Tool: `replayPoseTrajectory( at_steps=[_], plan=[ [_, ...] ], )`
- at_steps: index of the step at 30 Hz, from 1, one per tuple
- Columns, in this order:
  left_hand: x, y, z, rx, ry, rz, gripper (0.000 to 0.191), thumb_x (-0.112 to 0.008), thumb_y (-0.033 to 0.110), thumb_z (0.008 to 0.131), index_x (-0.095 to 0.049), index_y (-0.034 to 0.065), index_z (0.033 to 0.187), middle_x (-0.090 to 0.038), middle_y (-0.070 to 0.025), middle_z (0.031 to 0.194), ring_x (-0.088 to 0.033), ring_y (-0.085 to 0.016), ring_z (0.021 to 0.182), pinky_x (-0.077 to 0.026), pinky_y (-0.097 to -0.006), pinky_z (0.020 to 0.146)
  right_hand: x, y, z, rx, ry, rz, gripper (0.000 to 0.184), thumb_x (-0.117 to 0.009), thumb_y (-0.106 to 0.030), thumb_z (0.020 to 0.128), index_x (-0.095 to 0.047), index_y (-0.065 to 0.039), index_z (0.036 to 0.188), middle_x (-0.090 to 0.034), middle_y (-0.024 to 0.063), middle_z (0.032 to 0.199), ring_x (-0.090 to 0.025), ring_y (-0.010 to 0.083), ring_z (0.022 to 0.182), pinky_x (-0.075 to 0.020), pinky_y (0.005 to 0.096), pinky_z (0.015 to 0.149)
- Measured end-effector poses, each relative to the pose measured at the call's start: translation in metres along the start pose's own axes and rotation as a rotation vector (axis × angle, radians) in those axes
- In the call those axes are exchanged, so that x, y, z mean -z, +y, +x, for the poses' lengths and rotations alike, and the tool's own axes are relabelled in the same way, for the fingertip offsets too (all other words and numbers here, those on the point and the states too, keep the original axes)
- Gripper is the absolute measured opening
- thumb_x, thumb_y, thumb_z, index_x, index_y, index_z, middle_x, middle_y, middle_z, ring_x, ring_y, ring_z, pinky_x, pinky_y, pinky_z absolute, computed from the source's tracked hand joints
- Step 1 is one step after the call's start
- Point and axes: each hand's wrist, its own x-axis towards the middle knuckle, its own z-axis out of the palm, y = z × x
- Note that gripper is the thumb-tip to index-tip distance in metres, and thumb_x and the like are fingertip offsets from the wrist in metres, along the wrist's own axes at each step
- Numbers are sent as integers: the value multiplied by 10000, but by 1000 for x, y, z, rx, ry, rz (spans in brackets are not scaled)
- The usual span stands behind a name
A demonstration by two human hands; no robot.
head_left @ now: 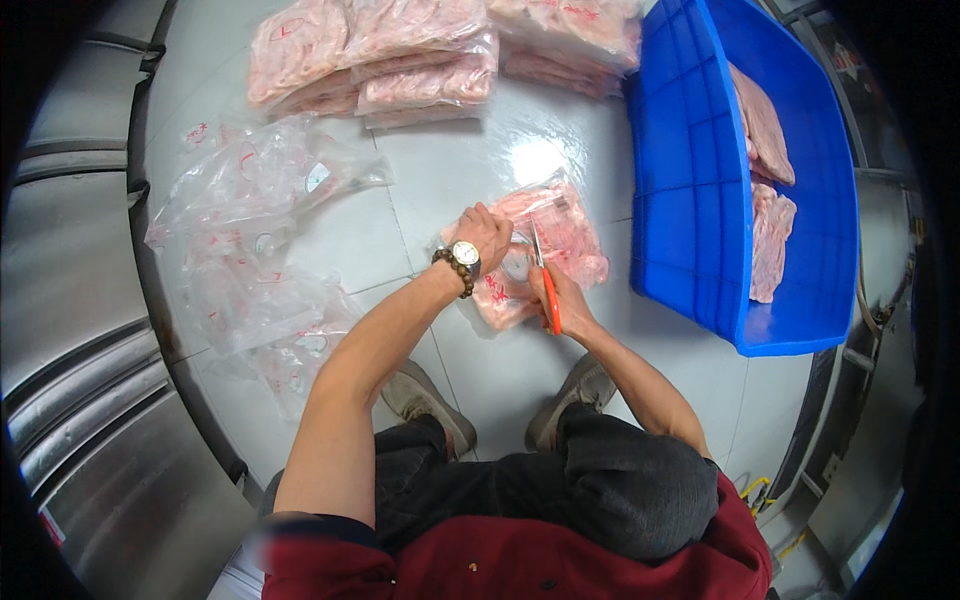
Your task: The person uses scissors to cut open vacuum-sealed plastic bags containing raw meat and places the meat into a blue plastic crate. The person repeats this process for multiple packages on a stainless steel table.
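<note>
A clear plastic bag of raw meat [581, 236] lies flat on the tiled floor between and ahead of my shoes. My left hand [484, 234], with a watch and a beaded bracelet at the wrist, rests on the bag's left part; its fingertips are curled at the plastic, and whether they pinch it cannot be told. In my right hand [566, 300] is a pair of scissors [551, 296] with orange-red handles. Their blades point away from me over the bag, close to the fingers of my left hand.
Several bagged slabs of meat [427, 82] are stacked ahead. Crumpled plastic bags [255, 292] cover the floor at left, beside stainless steel cabinets [82, 247]. At right a blue plastic crate [686, 187] stands with its opening facing right, unbagged meat [771, 247] inside.
</note>
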Motion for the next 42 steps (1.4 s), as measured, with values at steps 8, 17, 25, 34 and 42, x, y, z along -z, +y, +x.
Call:
replayPoseTrajectory(
  at_steps=[8,17,25,34,42],
  plan=[
    [19,-10,-1,7,-163,-298,227,-555,105,902,-496,-47,1060,-571,-281,977,-646,-406,839,-583,-466,710,22,-24,42,-59,-128,158,697,-459,-686,999,-591,-1,1017,-584,79,710,-593,173,525,-490,330,469],
    [11,-9,-11,-53,-147,-299,254,-575,133,916,-485,-37,1083,-551,-286,1039,-652,-423,925,-591,-469,770,19,-14,46,118,5,-199,717,-467,-737,968,-612,-37,1019,-605,74,739,-597,168,601,-505,312,523],
    [16,-8,-9,41,-224,-454,243,-567,100,925,-475,-30,1108,-605,-320,1139,-672,-431,922,-581,-488,778,45,-49,84,-155,-129,389,741,-418,-784,955,-548,-55,930,-581,83,708,-588,184,568,-496,349,496],
    [44,-57,18,500,-318,-506,306,-530,79,930,-489,-6,1221,-658,-264,1103,-678,-439,950,-557,-516,797,53,10,-35,-131,-335,212,789,-285,-774,991,-512,-71,1269,-668,68,975,-644,163,801,-534,349,753],
    [39,8,-1,-167,-87,-477,431,-712,93,807,-561,11,1202,-579,-191,1084,-611,-372,1038,-531,-455,859,17,73,-79,-231,-437,415,838,-305,-770,983,-454,-44,1372,-653,146,1128,-628,223,1041,-548,399,903]
  ],
)
